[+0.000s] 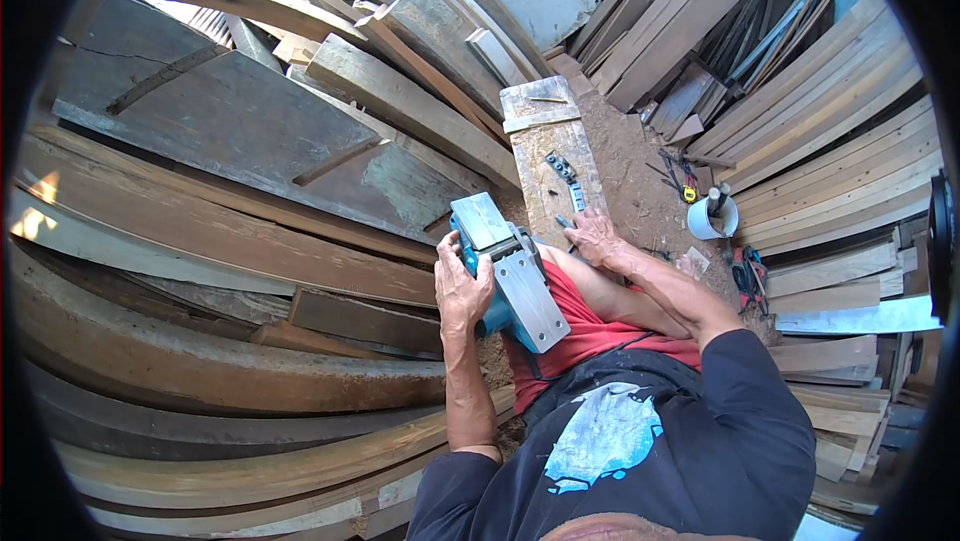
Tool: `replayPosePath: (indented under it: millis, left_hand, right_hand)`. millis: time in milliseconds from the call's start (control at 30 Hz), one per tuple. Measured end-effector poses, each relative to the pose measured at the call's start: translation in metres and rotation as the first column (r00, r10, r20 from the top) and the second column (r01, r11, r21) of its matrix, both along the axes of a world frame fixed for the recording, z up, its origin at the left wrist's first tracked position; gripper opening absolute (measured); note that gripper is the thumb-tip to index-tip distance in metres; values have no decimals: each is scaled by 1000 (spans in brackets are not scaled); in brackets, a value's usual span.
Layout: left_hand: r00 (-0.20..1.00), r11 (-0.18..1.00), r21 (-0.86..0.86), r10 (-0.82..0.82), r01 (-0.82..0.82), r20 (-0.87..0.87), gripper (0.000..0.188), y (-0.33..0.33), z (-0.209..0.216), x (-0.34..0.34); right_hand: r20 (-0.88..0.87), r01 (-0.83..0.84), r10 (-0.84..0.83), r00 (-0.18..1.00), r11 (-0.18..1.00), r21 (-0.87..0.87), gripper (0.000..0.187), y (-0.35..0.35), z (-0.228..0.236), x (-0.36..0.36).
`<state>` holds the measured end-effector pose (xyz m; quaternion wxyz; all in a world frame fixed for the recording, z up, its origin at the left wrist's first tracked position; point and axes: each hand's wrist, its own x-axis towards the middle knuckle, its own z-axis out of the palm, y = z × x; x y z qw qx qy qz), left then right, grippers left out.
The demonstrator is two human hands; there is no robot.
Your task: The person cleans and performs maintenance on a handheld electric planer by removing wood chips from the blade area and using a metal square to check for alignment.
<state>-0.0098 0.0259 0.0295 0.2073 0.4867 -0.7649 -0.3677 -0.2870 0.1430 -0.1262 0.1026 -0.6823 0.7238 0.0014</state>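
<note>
An electric hand planer [505, 271], teal-bodied, rests upside down over my lap with its flat metal sole facing up. My left hand [464, 286] grips its body from the left side, the thumb near the sole's edge. Ahead, a worn wooden plank [540, 166] stretches away from me. Over its near end, my right hand [594, 237] is closed in a pinch at a small teal-ended tool [566, 223], whose kind I cannot make out. On the plank just beyond lies a strip of small dark and metallic pieces [563, 169], too small to name.
Stacked boards [230, 271] line the left side and more [850, 161] the right. At the right stand a white bucket [712, 218] holding tools, a yellow tape measure [689, 194] and a red-and-black tool [748, 276]. Sawdust covers the ground [635, 176].
</note>
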Motion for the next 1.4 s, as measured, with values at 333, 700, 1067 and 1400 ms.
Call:
replayPosePath:
  millis: [333,700,1067,1400]
  left_hand:
    - [998,998,37,41,-43,44,64,-3,1,3]
    - [999,989,137,52,-52,9,62,-5,5,4]
    - [999,988,153,-6,0,39,65,-10,7,0]
    - [1000,996,85,-22,20,18,65,-8,6,-1]
  right_hand:
    - [-78,-173,161,984,965,-195,18,-8,9,-13]
    - [749,567,-325,578,819,-82,19,-8,61,3]
    - [883,440,-317,346,886,146,16,-12,172,55]
    - [902,455,-264,341,886,87,21,-25,183,71]
